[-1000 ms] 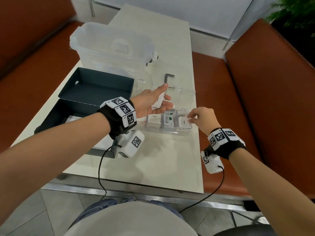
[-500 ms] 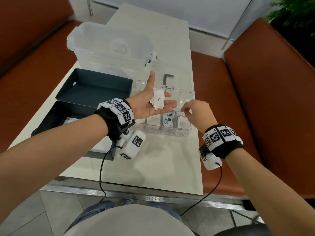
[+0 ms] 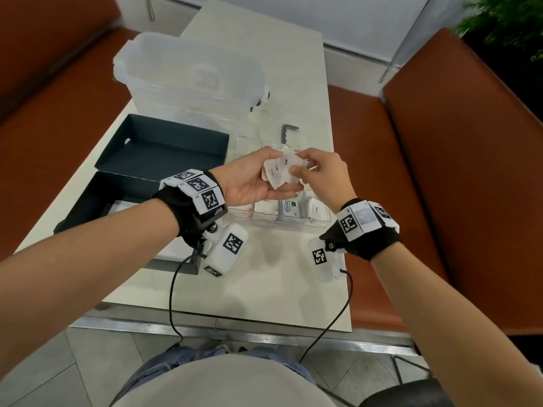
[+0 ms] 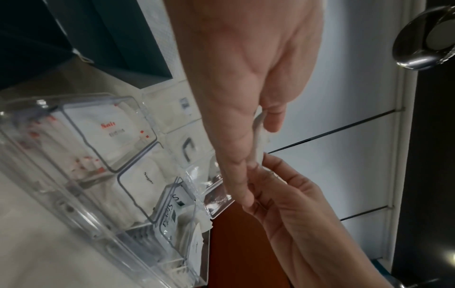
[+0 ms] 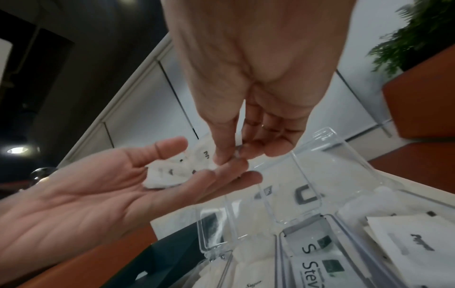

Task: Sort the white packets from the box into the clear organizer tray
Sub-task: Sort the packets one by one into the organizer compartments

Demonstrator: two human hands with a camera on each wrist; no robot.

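My left hand point(image 3: 249, 183) lies palm up above the clear organizer tray point(image 3: 273, 226) and holds a small bunch of white packets point(image 3: 279, 171) under its thumb. My right hand point(image 3: 296, 168) reaches in from the right and pinches one packet of that bunch between thumb and fingers point(image 5: 221, 155). In the left wrist view the packets point(image 4: 258, 136) show edge-on between my left thumb and fingers. The tray's point(image 4: 74, 204) near compartments hold Salt point(image 4: 110, 126), Sugar point(image 4: 147, 177) and Stevia point(image 5: 312, 267) packets. The dark box point(image 3: 88, 207) lies at the left.
A dark box lid point(image 3: 164, 148) sits behind the box. A clear lidded plastic container point(image 3: 191, 74) stands at the back of the table. A grey metal bracket point(image 3: 288, 133) lies behind the tray. Orange benches point(image 3: 440, 171) flank the table on both sides.
My left hand has turned palm up and fanned the packets. My right hand has left the tray's right compartment and risen to the bunch, where it now pinches a packet.
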